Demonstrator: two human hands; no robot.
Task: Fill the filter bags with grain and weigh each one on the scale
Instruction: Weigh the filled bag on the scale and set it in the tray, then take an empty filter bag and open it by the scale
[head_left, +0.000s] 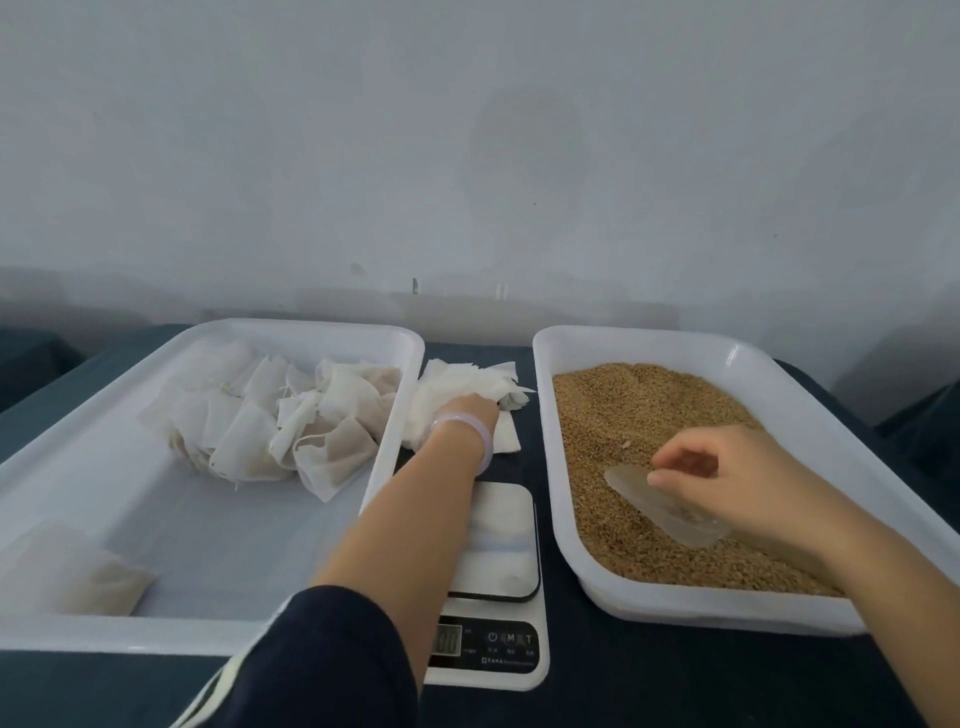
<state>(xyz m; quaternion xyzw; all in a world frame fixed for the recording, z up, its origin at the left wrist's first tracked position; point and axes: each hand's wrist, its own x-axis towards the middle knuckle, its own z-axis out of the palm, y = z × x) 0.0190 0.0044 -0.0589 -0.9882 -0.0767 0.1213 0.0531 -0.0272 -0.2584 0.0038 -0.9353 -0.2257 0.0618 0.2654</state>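
- Left hand (467, 411) is resting on the loose filter bags (460, 383) behind the scale (508, 525); fingertips buried, grip unclear.
- Right hand (756, 483) is gripping a clear scoop (667, 506) on the grain (623, 415) (right tray (644, 339)).
- Forearm is covering part of the scale; display blurred.

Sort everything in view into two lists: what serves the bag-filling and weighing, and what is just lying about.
Job: empty filter bags, gripped by left hand; clear scoop, held by right hand; grain in right tray; scale; filled bags in left tray.
Just there: bracelet; dark table cover.
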